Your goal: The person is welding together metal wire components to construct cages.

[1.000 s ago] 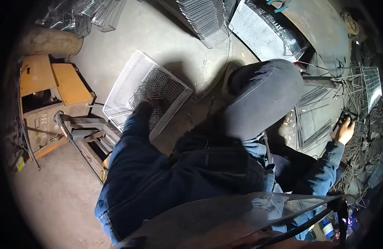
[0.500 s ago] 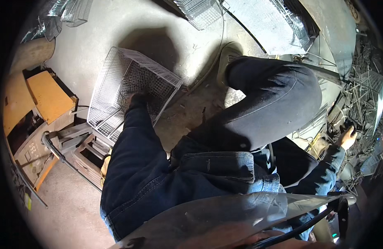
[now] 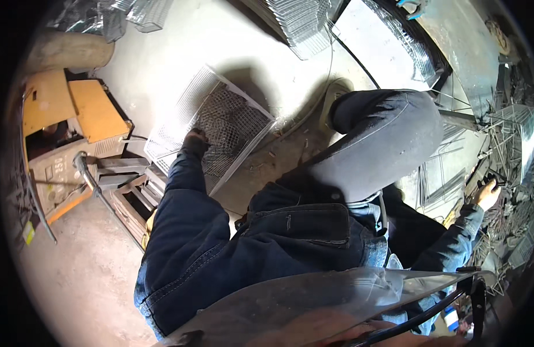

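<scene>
My left hand (image 3: 194,141), in a dark glove, is closed on the near edge of a white wire mesh basket (image 3: 220,110) that lies tilted on the concrete floor. My left arm, in a blue denim sleeve, reaches out to it. My right hand (image 3: 486,195) stretches far right into a heap of wire frames (image 3: 510,127), with its fingers curled round a small dark object that is too small to identify. My bent knee in grey trousers (image 3: 388,133) is between the two hands.
A yellow box-shaped machine (image 3: 87,110) with a metal handle stands at the left. Stacked wire baskets (image 3: 301,20) and a flat mesh panel (image 3: 382,34) lie at the top. A clear visor (image 3: 313,306) covers the lower edge.
The view has swung, so the basket and the knee sit differently in the picture. My left hand stays on the basket and my right hand stays in the wire heap.
</scene>
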